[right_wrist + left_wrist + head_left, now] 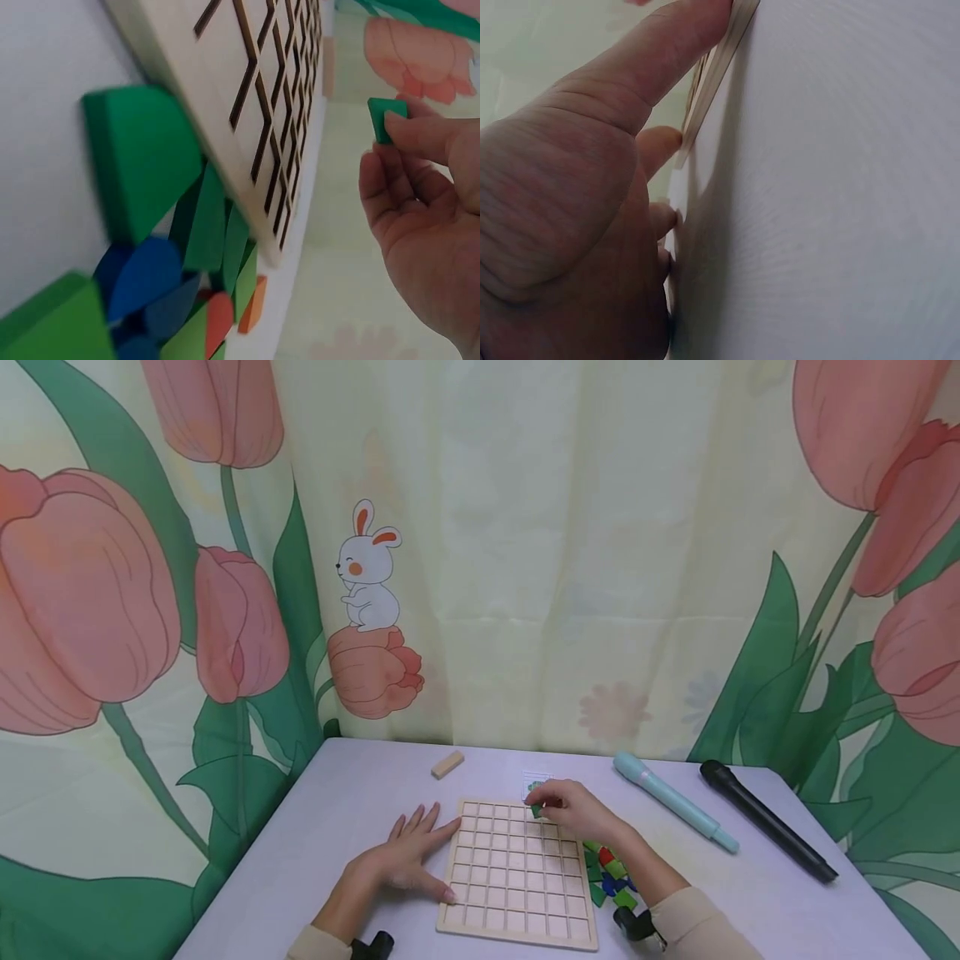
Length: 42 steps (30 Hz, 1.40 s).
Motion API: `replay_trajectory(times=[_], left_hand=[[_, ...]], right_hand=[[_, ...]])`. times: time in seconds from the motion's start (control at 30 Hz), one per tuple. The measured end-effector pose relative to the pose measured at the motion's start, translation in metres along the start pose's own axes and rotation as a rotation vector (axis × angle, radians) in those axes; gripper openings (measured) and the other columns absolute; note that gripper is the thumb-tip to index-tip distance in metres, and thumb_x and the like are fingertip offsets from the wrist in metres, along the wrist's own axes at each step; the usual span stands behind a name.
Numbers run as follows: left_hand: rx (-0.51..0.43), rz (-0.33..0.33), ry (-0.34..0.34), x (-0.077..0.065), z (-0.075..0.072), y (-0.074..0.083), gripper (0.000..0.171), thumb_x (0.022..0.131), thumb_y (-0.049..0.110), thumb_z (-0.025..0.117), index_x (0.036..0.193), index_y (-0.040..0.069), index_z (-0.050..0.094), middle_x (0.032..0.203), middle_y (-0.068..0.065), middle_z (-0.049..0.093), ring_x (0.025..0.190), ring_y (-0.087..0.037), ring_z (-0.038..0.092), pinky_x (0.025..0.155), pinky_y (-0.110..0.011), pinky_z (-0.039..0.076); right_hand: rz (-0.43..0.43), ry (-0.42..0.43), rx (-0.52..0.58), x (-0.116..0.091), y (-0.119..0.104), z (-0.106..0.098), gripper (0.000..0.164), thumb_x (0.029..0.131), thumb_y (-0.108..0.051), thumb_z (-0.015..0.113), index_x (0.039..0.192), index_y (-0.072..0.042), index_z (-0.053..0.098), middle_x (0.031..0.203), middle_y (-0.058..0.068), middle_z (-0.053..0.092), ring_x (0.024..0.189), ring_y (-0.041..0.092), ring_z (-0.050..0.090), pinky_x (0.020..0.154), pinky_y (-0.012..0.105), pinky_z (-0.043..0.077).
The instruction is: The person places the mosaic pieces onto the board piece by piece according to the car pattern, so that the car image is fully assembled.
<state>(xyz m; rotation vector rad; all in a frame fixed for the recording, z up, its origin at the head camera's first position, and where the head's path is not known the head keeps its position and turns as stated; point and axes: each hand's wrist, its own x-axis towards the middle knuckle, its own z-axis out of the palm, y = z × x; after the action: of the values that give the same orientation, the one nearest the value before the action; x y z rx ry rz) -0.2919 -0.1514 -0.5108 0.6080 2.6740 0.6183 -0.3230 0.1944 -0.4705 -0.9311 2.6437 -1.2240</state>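
Note:
A pale wooden grid board (517, 877) with square cells lies on the table. My left hand (408, 856) rests spread at its left side, thumb and index finger touching the frame; the left wrist view shows the thumb against the board's edge (718, 75). Over the far right part of the board, my right hand (573, 810) pinches a small green block (385, 120) between thumb and fingers. Beside the board's right edge lies a pile of coloured blocks (611, 878), green, blue, red and orange, partly hidden by the right forearm.
Behind the board lies a small printed card (534, 777), partly covered by the right hand. A plain wooden block (447, 765) sits at the back left. A light-blue stick-shaped object (675, 802) and a black one (768, 821) lie at the right. A tulip-patterned curtain (510, 568) hangs behind the table.

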Motion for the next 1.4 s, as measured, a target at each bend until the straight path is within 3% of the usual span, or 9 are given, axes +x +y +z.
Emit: replay_trajectory(times=[0.23, 0.4, 0.5, 0.73, 1.03, 1.4], left_hand=[[0.008, -0.001, 0.006, -0.005, 0.001, -0.003, 0.117, 0.067, 0.074, 0.084, 0.164, 0.032, 0.033, 0.175, -0.019, 0.009, 0.162, -0.045, -0.001, 0.126, -0.071, 0.0], [0.013, 0.004, 0.011, -0.01, -0.001, -0.005, 0.117, 0.068, 0.072, 0.085, 0.164, 0.03, 0.034, 0.174, -0.021, 0.011, 0.161, -0.046, 0.0, 0.125, -0.073, 0.001], [0.009, 0.002, 0.011, -0.01, -0.001, -0.005, 0.116, 0.068, 0.072, 0.085, 0.164, 0.031, 0.034, 0.174, -0.021, 0.011, 0.161, -0.046, 0.0, 0.125, -0.073, 0.001], [0.013, 0.003, 0.013, -0.005, -0.001, -0.006, 0.117, 0.068, 0.074, 0.084, 0.164, 0.032, 0.033, 0.175, -0.019, 0.01, 0.162, -0.045, -0.001, 0.125, -0.072, 0.0], [0.008, 0.007, 0.006, -0.002, -0.002, -0.004, 0.117, 0.068, 0.073, 0.084, 0.164, 0.032, 0.032, 0.175, -0.019, 0.01, 0.162, -0.044, -0.001, 0.125, -0.072, 0.0], [0.005, 0.006, 0.01, 0.0, 0.0, -0.002, 0.116, 0.067, 0.073, 0.085, 0.164, 0.032, 0.034, 0.175, -0.019, 0.011, 0.162, -0.045, 0.0, 0.125, -0.072, 0.001]], right_hand=[[-0.044, -0.118, -0.033, 0.02, -0.015, 0.025, 0.02, 0.094, 0.004, 0.069, 0.113, -0.001, 0.074, 0.102, 0.012, 0.075, 0.083, 0.012, 0.061, 0.072, 0.023, 0.052], [-0.071, -0.157, -0.026, 0.032, -0.023, 0.042, 0.01, 0.091, 0.004, 0.074, 0.098, -0.003, 0.071, 0.086, 0.007, 0.073, 0.076, 0.006, 0.059, 0.071, 0.021, 0.052], [-0.059, -0.179, -0.045, 0.036, -0.024, 0.048, 0.01, 0.092, 0.004, 0.074, 0.094, -0.005, 0.074, 0.087, 0.006, 0.075, 0.075, 0.004, 0.058, 0.072, 0.02, 0.051], [0.008, -0.215, -0.107, 0.038, -0.029, 0.05, 0.013, 0.095, 0.0, 0.072, 0.096, -0.011, 0.078, 0.09, 0.002, 0.074, 0.078, 0.005, 0.058, 0.071, 0.023, 0.05], [-0.014, -0.247, -0.091, 0.038, -0.025, 0.053, 0.014, 0.09, 0.002, 0.076, 0.099, -0.008, 0.08, 0.098, 0.002, 0.072, 0.088, 0.007, 0.066, 0.078, 0.02, 0.055], [-0.018, -0.207, -0.143, 0.031, -0.024, 0.052, 0.014, 0.09, -0.001, 0.078, 0.102, -0.009, 0.08, 0.097, 0.002, 0.071, 0.086, 0.005, 0.064, 0.076, 0.02, 0.054]])
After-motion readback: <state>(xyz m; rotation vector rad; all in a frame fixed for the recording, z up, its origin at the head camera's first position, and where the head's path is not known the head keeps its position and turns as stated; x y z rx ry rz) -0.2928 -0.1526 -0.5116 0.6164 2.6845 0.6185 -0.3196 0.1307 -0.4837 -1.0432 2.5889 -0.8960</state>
